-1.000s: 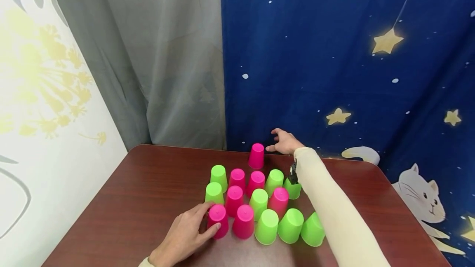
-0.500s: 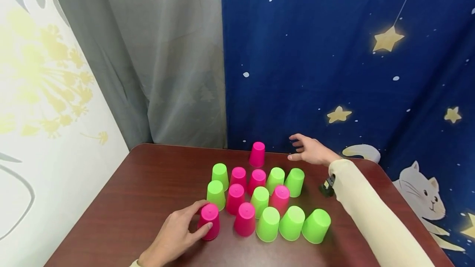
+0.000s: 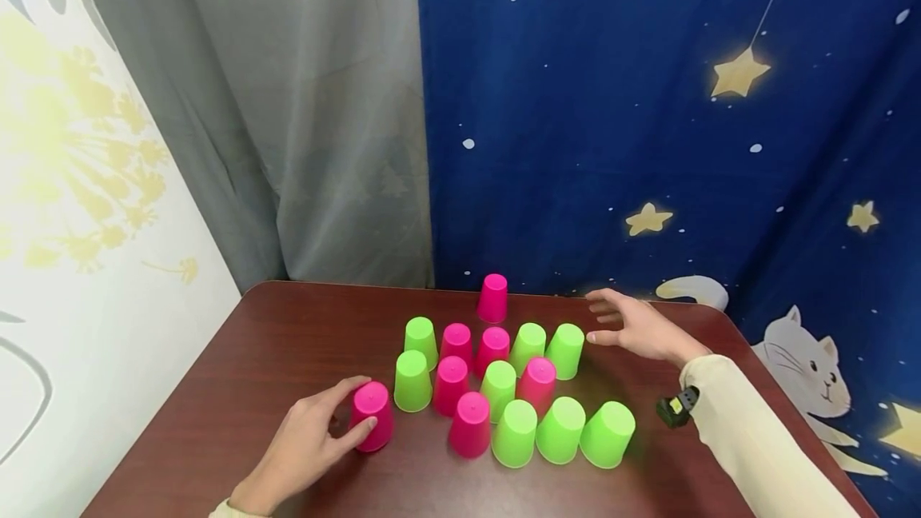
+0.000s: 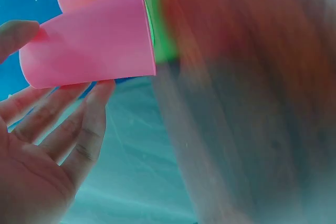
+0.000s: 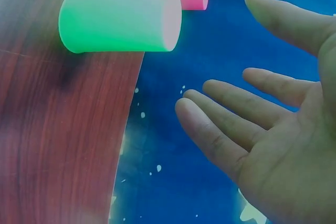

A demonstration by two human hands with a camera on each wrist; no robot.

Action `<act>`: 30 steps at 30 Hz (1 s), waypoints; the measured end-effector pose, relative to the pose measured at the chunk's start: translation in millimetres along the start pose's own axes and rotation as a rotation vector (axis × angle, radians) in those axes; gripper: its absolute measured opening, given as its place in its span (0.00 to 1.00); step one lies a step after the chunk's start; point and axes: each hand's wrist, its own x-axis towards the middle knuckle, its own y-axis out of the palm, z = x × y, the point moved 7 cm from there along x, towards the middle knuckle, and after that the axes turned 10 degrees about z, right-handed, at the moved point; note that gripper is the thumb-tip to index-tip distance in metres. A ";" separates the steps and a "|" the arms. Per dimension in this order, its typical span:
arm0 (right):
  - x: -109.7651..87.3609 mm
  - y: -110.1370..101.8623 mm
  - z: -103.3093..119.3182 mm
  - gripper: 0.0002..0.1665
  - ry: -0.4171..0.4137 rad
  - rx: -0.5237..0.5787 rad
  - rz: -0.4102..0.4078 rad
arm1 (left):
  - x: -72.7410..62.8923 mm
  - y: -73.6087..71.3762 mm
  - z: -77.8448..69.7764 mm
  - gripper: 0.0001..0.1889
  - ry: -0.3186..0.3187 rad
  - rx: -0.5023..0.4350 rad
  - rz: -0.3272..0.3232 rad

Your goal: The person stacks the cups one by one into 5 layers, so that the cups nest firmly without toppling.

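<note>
My left hand (image 3: 305, 438) grips an upside-down pink cup (image 3: 372, 416) at the left of the group, thumb on one side and fingers on the other. In the left wrist view the same pink cup (image 4: 89, 40) lies between thumb and fingertips. My right hand (image 3: 640, 326) is held over the table's back right with fingers spread, holding nothing. Nearest to it stands a green cup (image 3: 565, 351), also upside down. The right wrist view has that green cup (image 5: 121, 19) apart from the open palm (image 5: 283, 156).
Upside-down green and pink cups stand in rough rows mid-table, among them a front pink cup (image 3: 471, 425) and a front-right green cup (image 3: 608, 435). A lone pink cup (image 3: 493, 299) stands near the back edge. Curtains (image 3: 532, 118) hang behind the brown table (image 3: 288, 342).
My left hand has drawn the pink cup leftward, away from the front row. My right hand has moved right and nearer, away from the lone back pink cup.
</note>
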 end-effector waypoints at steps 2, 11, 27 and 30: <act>-6.4 1.3 -1.9 0.40 0.001 0.004 -0.022 | 3.4 -2.9 3.2 0.28 0.011 0.018 -0.014; -36.1 18.8 5.0 0.35 -0.067 0.031 -0.085 | 25.8 -4.7 22.0 0.26 -0.019 0.037 0.003; -80.8 53.6 10.3 0.25 -0.105 -0.016 -0.151 | 100.1 8.2 50.1 0.27 -0.032 -0.015 0.080; -87.9 58.5 8.9 0.25 -0.108 -0.013 -0.167 | 109.2 10.9 50.5 0.27 -0.026 -0.015 0.097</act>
